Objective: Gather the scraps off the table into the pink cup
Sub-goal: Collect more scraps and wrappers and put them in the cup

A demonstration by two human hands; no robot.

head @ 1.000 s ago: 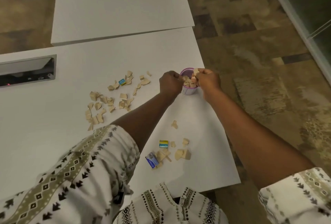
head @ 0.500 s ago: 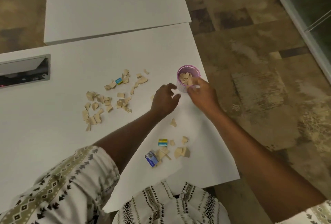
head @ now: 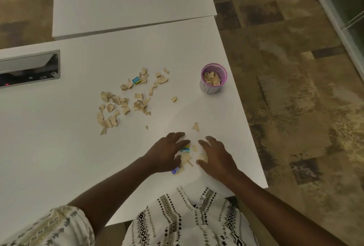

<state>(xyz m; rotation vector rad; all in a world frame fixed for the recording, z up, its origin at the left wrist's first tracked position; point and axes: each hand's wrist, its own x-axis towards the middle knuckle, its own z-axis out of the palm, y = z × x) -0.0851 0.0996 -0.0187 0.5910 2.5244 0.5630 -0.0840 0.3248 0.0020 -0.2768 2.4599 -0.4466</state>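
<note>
Now, at centre left of the frame, a wide scatter of scraps [head: 126,101] is left on the table [head: 59,147]. Lower centre, left hand [head: 167,154] and right hand [head: 215,157], moved back from the pink cup [head: 213,78], are spread wide around a near pile [head: 187,160]; nothing held. Upper right, the cup stands part-filled.

I see a plain white table [head: 59,147] strewn with pale tan scraps [head: 122,104]. The cup [head: 213,78] has a pink rim and a whitish wall, with tan pieces inside. Two small bits are teal-blue [head: 136,80] [head: 185,149]; another is blue-violet [head: 174,171]. My sleeve [head: 59,228] is white with black and olive geometric bands. The floor [head: 295,108] is mottled brown and tan.
</note>
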